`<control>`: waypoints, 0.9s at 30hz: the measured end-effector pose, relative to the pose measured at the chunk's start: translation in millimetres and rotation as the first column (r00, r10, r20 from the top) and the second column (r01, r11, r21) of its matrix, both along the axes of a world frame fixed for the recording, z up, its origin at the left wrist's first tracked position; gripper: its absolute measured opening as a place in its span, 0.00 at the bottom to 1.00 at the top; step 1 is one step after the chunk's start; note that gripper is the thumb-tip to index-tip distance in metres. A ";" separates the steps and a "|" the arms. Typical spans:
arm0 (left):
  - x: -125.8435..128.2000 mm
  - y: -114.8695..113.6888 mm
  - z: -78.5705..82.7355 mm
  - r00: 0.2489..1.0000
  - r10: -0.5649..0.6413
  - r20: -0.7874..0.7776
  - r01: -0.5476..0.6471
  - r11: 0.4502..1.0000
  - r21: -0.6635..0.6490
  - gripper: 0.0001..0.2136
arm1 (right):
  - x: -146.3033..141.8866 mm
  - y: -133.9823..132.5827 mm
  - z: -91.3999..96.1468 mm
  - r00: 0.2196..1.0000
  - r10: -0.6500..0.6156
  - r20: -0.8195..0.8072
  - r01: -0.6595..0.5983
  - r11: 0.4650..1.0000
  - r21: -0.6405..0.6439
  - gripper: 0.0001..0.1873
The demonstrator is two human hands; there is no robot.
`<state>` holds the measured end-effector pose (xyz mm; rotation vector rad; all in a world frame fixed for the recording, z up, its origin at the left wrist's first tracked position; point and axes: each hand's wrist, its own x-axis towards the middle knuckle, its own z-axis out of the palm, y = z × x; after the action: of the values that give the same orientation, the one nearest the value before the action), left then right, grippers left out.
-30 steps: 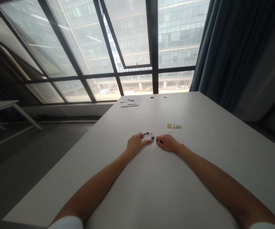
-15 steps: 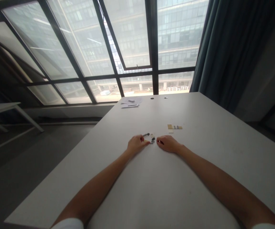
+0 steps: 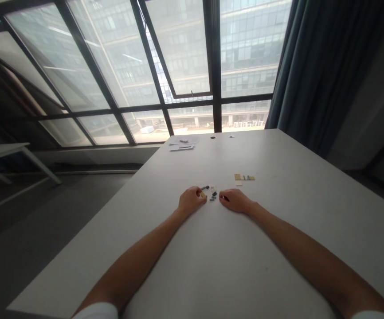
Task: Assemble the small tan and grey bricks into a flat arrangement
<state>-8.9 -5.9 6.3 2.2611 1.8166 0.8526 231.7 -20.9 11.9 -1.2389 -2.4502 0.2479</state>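
Between the thumb and fingers of my left hand is a small tan building-brick piece, partly covered by the fingers. A few small grey bricks and dark bricks lie on the table between my two hands. Beyond them are some cream bricks, and a grey and dark piece lies just past my left fingertips. My right hand rests on the table, right of these parts, its fingers curled in. What those fingers hold, if anything, is hidden.
On the white table, a tan plate with grey strips lies beyond my right hand, a small white piece close by it. Papers lie at the far left edge. Windows and a dark curtain stand behind.
My left thumb has drawn back slightly from the grey bricks, and the tan piece in that hand has turned, showing more of itself. My right hand stays where it was.
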 end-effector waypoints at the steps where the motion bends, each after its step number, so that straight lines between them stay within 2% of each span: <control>1: 0.0 0.6 0.1 1.000 -0.014 0.010 0.014 1.000 0.027 0.08 | 0.2 1.1 -1.3 1.000 -0.001 -0.020 0.001 1.000 -0.007 0.10; 5: 1.7 0.4 2.0 0.993 -0.116 0.030 0.111 0.986 0.122 0.10 | 1.7 6.4 -6.7 0.988 -0.005 -0.154 0.001 1.000 -0.022 0.10; 9: 6.9 -3.8 3.9 0.970 -0.242 -0.023 0.243 0.958 0.153 0.11 | 2.6 8.7 -10.2 0.962 0.026 -0.270 -0.023 1.000 0.015 0.09; 15: 13.0 -8.5 3.8 0.897 -0.425 -0.119 0.438 0.891 0.120 0.13 | 1.5 3.6 -11.1 0.918 0.200 -0.342 -0.195 0.980 0.049 0.14; 18: 12.0 -7.2 3.0 0.877 -0.461 -0.138 0.478 0.868 0.136 0.15 | 2.5 4.7 -12.7 0.904 0.232 -0.360 -0.225 0.972 0.062 0.13; 27: 9.0 -2.9 -0.5 0.824 -0.547 -0.146 0.566 0.804 0.183 0.16 | 3.6 10.9 -18.2 0.922 0.224 -0.315 -0.196 0.973 0.118 0.09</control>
<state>0.1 -8.7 5.8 2.7818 0.9914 0.8731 235.3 -10.0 -6.3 -0.8215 -2.2737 0.3722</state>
